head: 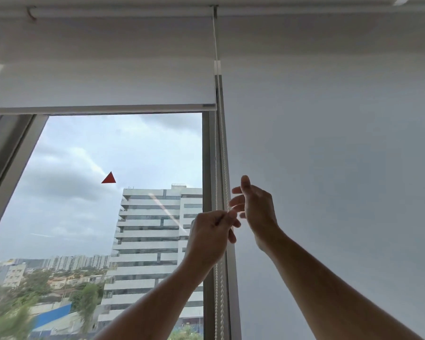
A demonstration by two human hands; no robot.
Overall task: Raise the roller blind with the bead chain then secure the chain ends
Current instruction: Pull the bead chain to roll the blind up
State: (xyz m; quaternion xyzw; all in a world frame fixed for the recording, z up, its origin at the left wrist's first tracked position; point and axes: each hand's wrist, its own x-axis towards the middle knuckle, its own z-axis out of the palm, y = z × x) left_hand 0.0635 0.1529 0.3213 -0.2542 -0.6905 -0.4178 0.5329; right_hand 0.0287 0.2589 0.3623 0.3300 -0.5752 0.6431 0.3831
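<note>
A white roller blind (103, 77) hangs from its tube at the top, its bottom bar (101, 109) about a third of the way down the window. The white bead chain (221, 148) runs down the window's right edge in two strands. My left hand (211, 239) is closed, pinching the chain between thumb and fingers at mid height. My right hand (253, 204) is just to the right of the chain, fingers spread and apart, holding nothing.
A second white blind (329, 168) fully covers the window on the right. The grey window frame post (207, 168) stands beside the chain. Through the glass I see a tall building (152, 241), sky and a small red triangle (109, 178).
</note>
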